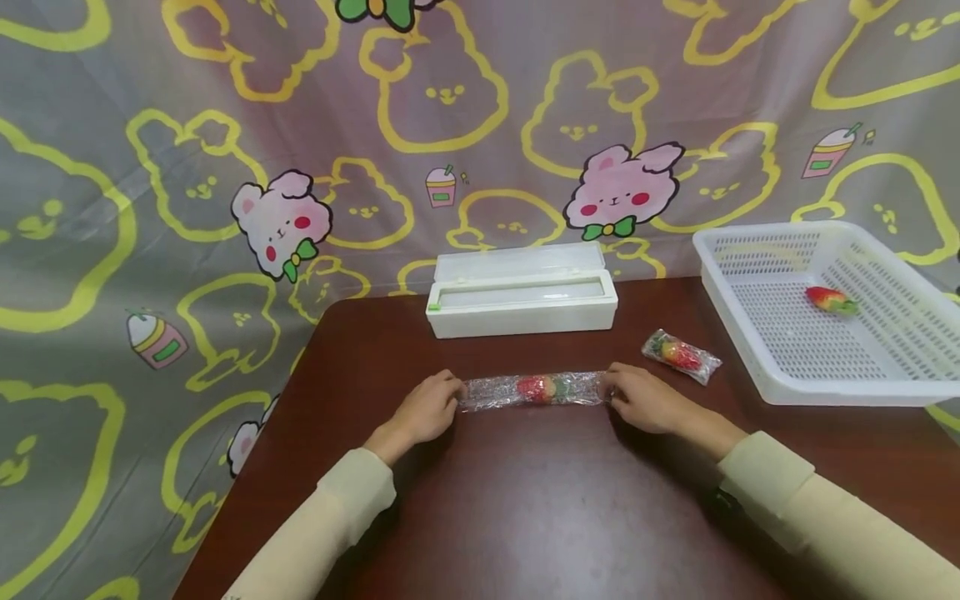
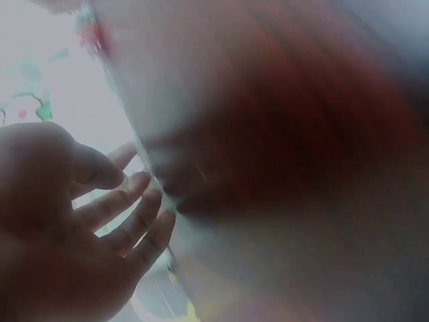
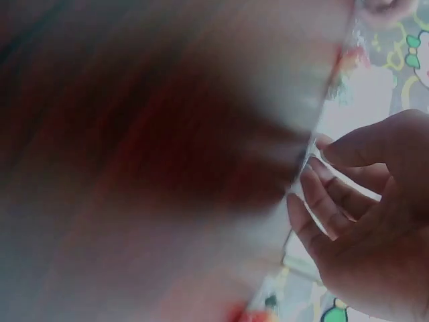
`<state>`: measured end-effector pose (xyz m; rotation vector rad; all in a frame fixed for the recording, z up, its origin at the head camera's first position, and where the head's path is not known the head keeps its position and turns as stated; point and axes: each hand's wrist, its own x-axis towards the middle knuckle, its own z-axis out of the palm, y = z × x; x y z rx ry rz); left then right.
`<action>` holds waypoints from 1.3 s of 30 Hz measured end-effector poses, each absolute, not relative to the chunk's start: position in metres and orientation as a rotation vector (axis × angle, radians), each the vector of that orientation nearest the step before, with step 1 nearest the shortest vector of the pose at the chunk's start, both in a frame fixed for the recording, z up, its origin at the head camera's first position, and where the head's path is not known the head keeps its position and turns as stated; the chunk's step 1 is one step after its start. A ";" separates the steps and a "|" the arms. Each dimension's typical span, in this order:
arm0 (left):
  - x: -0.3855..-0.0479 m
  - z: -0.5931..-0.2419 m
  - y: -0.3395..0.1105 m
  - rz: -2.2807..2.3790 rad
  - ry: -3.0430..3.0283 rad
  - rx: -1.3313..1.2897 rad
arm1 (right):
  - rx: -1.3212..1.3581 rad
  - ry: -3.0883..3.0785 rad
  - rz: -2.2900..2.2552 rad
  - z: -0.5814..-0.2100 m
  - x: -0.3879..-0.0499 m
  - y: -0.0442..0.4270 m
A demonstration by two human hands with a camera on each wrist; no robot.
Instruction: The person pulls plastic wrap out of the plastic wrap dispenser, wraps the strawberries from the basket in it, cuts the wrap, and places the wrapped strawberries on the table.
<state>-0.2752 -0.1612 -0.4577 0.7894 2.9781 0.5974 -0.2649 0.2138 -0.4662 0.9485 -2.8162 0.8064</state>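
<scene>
A strawberry lies inside a long strip of clear cling film on the table, roughly midway along it. At the strip's left end, my left hand pinches the film between thumb and fingers. My right hand pinches the other end. Fingertips of the left hand and of the right hand come down to the tabletop in the wrist views, where the film itself is hard to make out. A second strawberry, wrapped in a short film packet, lies beyond my right hand.
Behind the strip stands a white cling film box with its lid raised. At the right is a white plastic basket holding a bare strawberry. A patterned curtain hangs along the far edge of the dark brown table.
</scene>
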 end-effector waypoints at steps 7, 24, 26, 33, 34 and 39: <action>-0.275 -0.438 -0.187 0.517 3.059 0.623 | 0.935 -2.821 0.527 -0.436 -0.272 0.202; -0.285 -0.403 -0.094 0.664 2.751 0.626 | 1.105 -2.616 0.158 -0.441 -0.294 0.116; -0.285 -0.401 -0.091 0.660 2.736 0.591 | 1.116 -2.551 0.138 -0.438 -0.291 0.115; -0.282 -0.407 -0.092 0.697 2.755 0.726 | 1.158 -2.506 0.213 -0.432 -0.279 0.120; -0.282 -0.408 -0.093 0.729 2.759 0.781 | 1.164 -2.505 0.240 -0.431 -0.277 0.122; -0.279 -0.412 -0.096 0.970 2.701 1.008 | 1.169 -2.468 0.343 -0.426 -0.267 0.133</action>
